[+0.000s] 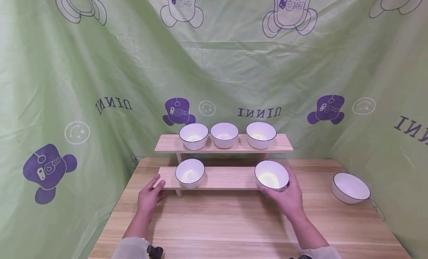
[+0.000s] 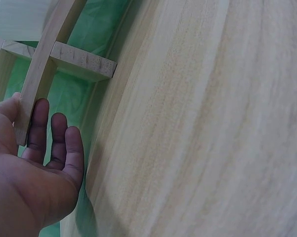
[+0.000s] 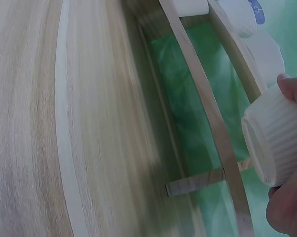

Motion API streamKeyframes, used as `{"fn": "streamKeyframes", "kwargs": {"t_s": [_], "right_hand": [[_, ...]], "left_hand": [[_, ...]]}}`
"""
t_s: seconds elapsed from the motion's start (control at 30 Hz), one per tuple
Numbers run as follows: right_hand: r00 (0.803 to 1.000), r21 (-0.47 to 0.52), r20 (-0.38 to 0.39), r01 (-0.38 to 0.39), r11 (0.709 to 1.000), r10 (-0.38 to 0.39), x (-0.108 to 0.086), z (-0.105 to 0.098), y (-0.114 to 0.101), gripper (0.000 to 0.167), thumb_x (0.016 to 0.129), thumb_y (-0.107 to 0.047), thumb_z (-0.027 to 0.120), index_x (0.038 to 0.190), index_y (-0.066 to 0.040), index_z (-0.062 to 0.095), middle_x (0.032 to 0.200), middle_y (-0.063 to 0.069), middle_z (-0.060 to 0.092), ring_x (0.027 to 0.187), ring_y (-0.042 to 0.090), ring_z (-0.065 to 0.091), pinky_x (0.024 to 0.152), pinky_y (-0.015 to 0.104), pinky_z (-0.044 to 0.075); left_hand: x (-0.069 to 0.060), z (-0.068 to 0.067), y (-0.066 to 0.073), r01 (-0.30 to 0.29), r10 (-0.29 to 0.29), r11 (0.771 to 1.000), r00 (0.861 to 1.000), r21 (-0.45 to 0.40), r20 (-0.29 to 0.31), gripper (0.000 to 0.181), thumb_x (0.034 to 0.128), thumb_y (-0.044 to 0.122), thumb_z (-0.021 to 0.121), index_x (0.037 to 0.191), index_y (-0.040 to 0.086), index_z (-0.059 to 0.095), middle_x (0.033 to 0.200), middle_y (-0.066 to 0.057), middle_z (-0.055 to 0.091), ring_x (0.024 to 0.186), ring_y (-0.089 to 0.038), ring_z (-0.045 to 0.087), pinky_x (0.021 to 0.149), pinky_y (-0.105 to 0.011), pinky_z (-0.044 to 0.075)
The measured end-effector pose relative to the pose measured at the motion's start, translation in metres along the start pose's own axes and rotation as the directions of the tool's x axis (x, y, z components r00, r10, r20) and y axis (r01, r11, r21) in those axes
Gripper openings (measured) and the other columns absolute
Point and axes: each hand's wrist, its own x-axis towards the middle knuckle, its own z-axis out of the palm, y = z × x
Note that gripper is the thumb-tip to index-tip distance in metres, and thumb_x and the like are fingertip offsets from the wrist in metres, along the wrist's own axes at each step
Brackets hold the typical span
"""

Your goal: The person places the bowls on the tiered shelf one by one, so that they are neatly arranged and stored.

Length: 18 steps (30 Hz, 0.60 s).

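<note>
My right hand (image 1: 290,199) grips a white bowl (image 1: 270,174) with a dark rim at the right end of the lower board of a two-tier wooden shelf (image 1: 230,177). In the right wrist view the ribbed side and base of this bowl (image 3: 272,138) show, its base apart from the board. My left hand (image 1: 149,197) holds the left end of the lower board; the left wrist view has the thumb on one face of the board (image 2: 32,94) and the fingers (image 2: 38,133) on the other. Another white bowl (image 1: 190,173) sits on the lower tier's left part.
On the upper tier stand three white bowls, at left (image 1: 194,136), centre (image 1: 224,135) and right (image 1: 260,135). One more bowl (image 1: 350,188) lies tilted at the right of the wooden table (image 1: 220,229). A green printed cloth (image 1: 234,73) hangs behind and at both sides.
</note>
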Motion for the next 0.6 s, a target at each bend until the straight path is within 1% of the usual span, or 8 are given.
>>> {"fn": "streamKeyframes", "kwargs": {"t_s": [0.13,0.3,0.43,0.6], "right_hand": [[1.0,-0.006,0.001,-0.003,1.0,0.003,-0.001,0.006,0.0,0.129,0.061,-0.033,0.104,0.162,-0.009,0.029,0.159,0.019,0.04,0.142,0.037,0.042,0.12,0.056,0.036],[1.0,0.002,0.008,0.019,1.0,-0.019,-0.002,0.012,-0.005,0.125,0.06,-0.034,0.104,0.16,-0.009,0.034,0.157,0.019,0.042,0.14,0.037,0.043,0.119,0.056,0.037],[0.999,-0.001,0.022,0.025,1.0,-0.025,-0.003,0.018,-0.006,0.124,0.061,-0.035,0.104,0.159,-0.008,0.034,0.155,0.019,0.044,0.139,0.036,0.044,0.119,0.055,0.037],[0.999,0.0,0.037,0.027,1.0,-0.027,-0.003,0.025,-0.007,0.125,0.061,-0.035,0.103,0.16,-0.006,0.032,0.156,0.02,0.042,0.142,0.037,0.041,0.121,0.055,0.035]], "left_hand": [[0.0,0.0,-0.001,-0.002,0.002,1.0,1.0,-0.006,-0.01,0.072,0.0882,0.041,0.084,0.15,0.019,0.056,0.095,-0.007,0.067,0.089,-0.02,0.075,0.087,-0.037,0.065],[0.0,0.0,-0.002,-0.006,0.006,1.0,1.0,-0.008,-0.015,0.07,0.0885,0.041,0.084,0.15,0.019,0.057,0.095,-0.007,0.067,0.088,-0.019,0.074,0.085,-0.036,0.066],[0.0,0.0,-0.002,-0.002,0.003,1.0,1.0,0.002,-0.017,0.071,0.0879,0.043,0.084,0.15,0.021,0.057,0.099,-0.009,0.066,0.09,-0.019,0.075,0.086,-0.036,0.065],[0.0,0.001,-0.001,-0.007,0.007,1.0,1.0,0.009,-0.018,0.07,0.0888,0.043,0.083,0.15,0.021,0.057,0.107,-0.012,0.067,0.091,-0.019,0.075,0.089,-0.037,0.064]]}}
